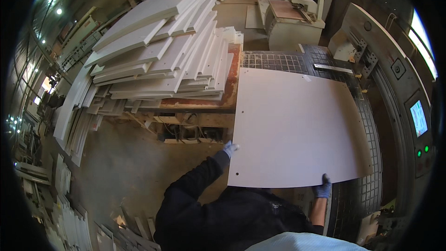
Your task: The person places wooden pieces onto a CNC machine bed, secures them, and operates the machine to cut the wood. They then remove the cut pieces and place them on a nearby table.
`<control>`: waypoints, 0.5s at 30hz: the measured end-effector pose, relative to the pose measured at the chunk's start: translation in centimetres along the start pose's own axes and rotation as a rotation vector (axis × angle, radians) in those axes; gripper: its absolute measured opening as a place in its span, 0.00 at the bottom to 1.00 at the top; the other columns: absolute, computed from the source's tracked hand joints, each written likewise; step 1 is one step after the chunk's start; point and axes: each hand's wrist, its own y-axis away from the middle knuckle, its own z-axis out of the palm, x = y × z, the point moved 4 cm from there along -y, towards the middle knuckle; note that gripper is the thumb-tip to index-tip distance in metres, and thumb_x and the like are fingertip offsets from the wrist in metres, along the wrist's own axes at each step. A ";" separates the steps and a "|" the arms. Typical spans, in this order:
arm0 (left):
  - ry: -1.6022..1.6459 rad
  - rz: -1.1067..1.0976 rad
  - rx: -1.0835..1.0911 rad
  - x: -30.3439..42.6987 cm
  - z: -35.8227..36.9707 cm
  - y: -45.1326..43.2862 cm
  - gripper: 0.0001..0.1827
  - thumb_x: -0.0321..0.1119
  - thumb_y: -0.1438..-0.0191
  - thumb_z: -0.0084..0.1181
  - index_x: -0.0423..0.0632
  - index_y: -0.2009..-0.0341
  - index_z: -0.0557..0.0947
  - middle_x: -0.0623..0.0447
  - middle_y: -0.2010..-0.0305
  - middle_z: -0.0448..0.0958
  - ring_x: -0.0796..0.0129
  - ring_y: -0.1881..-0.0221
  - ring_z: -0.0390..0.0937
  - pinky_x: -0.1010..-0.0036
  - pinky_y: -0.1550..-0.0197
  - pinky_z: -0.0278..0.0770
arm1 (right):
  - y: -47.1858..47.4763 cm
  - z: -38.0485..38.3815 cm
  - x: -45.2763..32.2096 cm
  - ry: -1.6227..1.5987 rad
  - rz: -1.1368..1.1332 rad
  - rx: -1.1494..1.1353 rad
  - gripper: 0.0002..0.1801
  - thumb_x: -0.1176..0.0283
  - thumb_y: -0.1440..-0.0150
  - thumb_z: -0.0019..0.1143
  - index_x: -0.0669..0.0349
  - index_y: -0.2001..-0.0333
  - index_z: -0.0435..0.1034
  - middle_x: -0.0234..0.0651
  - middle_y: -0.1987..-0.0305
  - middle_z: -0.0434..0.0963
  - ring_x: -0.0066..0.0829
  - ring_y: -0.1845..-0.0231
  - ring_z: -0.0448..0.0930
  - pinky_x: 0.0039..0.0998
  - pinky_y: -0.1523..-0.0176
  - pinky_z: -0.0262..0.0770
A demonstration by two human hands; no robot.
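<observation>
A large white panel (296, 129) with small drilled holes spreads out before me, over the black gridded bed of a machine. My left hand (231, 149), in a pale glove, grips its left edge, thumb on top and fingers hidden beneath. At the near edge, toward the right corner, my right hand (323, 187) in a blue glove with dark fingertips holds the panel, thumb on its upper face. A small pale mark or tag (306, 78) shows near the panel's far edge. What supports the panel underneath is hidden.
Left of the panel, a tall leaning stack of white panels (163, 52) stands on a red-brown worktable (195, 103). To the right runs a machine gantry (390, 52) with a lit screen (418, 118) and green buttons. The gridded bed (371, 129) shows around the panel. Offcuts (71, 226) lie lower left.
</observation>
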 end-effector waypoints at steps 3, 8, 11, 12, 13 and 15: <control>-0.021 -0.185 0.069 -5.0 -1.3 -4.5 0.17 0.33 0.50 0.51 0.41 0.55 0.75 0.46 0.58 0.76 0.59 0.59 0.76 0.67 0.58 0.76 | -5.3 -1.6 1.7 -0.111 0.247 0.244 0.22 0.64 0.47 0.47 0.59 0.48 0.66 0.40 0.41 0.66 0.41 0.40 0.64 0.47 0.37 0.57; -0.058 -0.249 0.377 -7.4 0.7 -12.7 0.16 0.37 0.49 0.57 0.43 0.57 0.75 0.48 0.61 0.77 0.60 0.65 0.76 0.66 0.65 0.76 | -11.3 -3.5 3.0 0.728 0.024 0.791 0.39 0.52 0.51 0.54 0.62 0.41 0.54 0.49 0.43 0.64 0.39 0.43 0.66 0.44 0.45 0.66; 0.078 -0.240 0.338 -7.7 2.6 -16.4 0.19 0.38 0.50 0.60 0.43 0.56 0.74 0.47 0.60 0.76 0.59 0.65 0.76 0.65 0.65 0.77 | -13.6 -1.0 1.8 1.212 -0.208 0.963 0.47 0.49 0.53 0.54 0.61 0.36 0.46 0.52 0.35 0.53 0.41 0.35 0.58 0.45 0.38 0.57; 0.107 -0.235 0.331 -7.6 3.3 -17.9 0.20 0.39 0.50 0.60 0.43 0.56 0.74 0.47 0.60 0.76 0.59 0.65 0.76 0.64 0.65 0.77 | -14.5 0.2 1.2 1.378 -0.207 1.020 0.49 0.48 0.53 0.53 0.60 0.35 0.44 0.52 0.33 0.50 0.41 0.33 0.55 0.46 0.36 0.53; 0.136 -0.231 0.324 -7.7 4.1 -19.4 0.20 0.39 0.51 0.61 0.43 0.55 0.74 0.46 0.60 0.76 0.58 0.65 0.76 0.64 0.65 0.77 | -15.4 1.4 0.6 1.510 -0.151 1.004 0.50 0.46 0.53 0.53 0.60 0.34 0.43 0.52 0.32 0.49 0.41 0.32 0.54 0.46 0.35 0.50; 0.061 -0.224 0.339 -7.3 5.8 -22.8 0.22 0.40 0.51 0.61 0.43 0.55 0.73 0.45 0.60 0.76 0.57 0.65 0.76 0.63 0.65 0.77 | -16.9 4.0 -1.1 1.741 -0.023 1.010 0.51 0.44 0.54 0.51 0.58 0.34 0.42 0.51 0.31 0.47 0.41 0.30 0.50 0.46 0.33 0.44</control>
